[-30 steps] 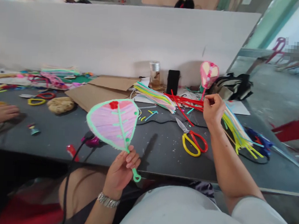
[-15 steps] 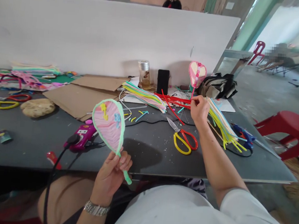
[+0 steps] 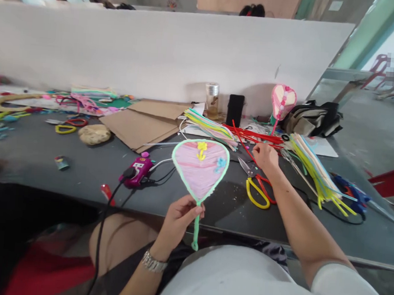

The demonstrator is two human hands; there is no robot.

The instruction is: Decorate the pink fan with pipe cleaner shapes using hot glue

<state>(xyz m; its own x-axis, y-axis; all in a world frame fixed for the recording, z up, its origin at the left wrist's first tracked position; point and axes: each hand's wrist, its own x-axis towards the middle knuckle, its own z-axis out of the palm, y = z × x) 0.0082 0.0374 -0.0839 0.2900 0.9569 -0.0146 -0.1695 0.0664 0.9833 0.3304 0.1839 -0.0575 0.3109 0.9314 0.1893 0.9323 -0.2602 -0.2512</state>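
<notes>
My left hand [image 3: 178,223] is shut around the green stem of a paper hand fan [image 3: 199,168], held up in front of me. The fan is pink and teardrop-shaped, edged in green pipe cleaner, with small yellow and blue pipe-cleaner flowers. My right hand [image 3: 266,158] hangs low over the dark table [image 3: 39,153], its fingers curled, close to loose red pipe cleaners [image 3: 255,135]. Just below it lie scissors with yellow and red handles [image 3: 256,193]. Whether those fingers pinch anything is hidden.
A purple glue gun [image 3: 137,171] lies near the table's front edge, its black cord trailing down. Stacks of coloured pipe cleaners [image 3: 317,175] lie at the right. Cardboard sheets [image 3: 144,123] and a glass jar [image 3: 212,101] lie behind. A similar pink fan [image 3: 283,102] stands at the back.
The fan has turned from its red-marked face to the yellow-and-blue face, now upright and further right. My right hand has dropped lower, nearer the scissors.
</notes>
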